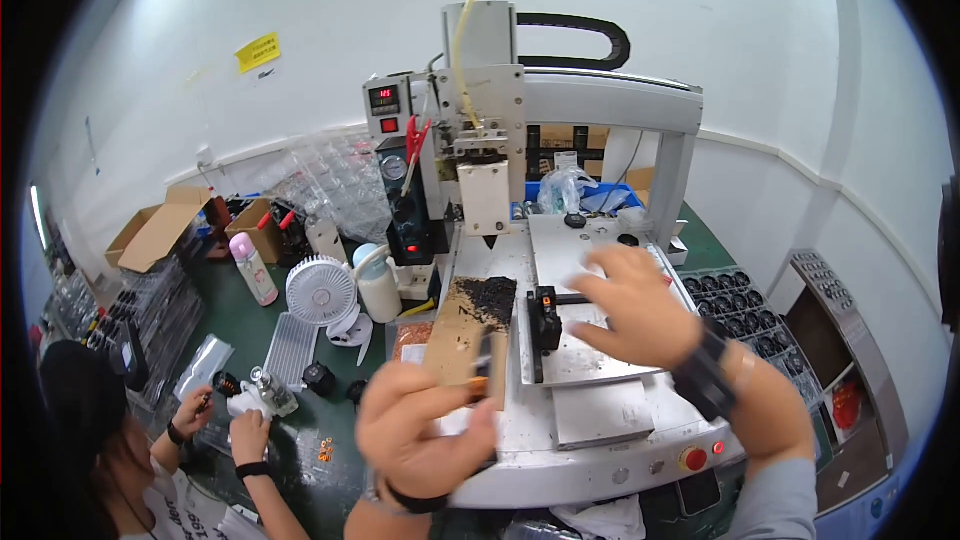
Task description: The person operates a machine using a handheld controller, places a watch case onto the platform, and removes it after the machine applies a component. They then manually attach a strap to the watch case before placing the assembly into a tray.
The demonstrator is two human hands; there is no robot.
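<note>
My left hand (425, 430) is at the machine's front edge, thumb and fingers closed on a small black-and-orange part (482, 368), blurred by motion, so its exact kind cannot be made out. Over the white metal work plate (590, 365) is my right hand (645, 305), its fingers apart and somewhat smeared, with nothing seen in them. Just left of that hand stands a black clamp-like fixture (546, 320) with a touch of orange on top. Behind my left hand, a cardboard sheet (450, 340) carries dark, crusted residue. The white machine head (485, 200) with its dark pointed nozzle hangs beyond.
A co-worker's hands (250, 435) handle small parts at the left. Nearby are a white fan (322, 287), a bottle (378, 285) and a pink-capped bottle (254, 270). Black trays of round parts (745, 310) lie right. A red button (692, 458) is on the machine front.
</note>
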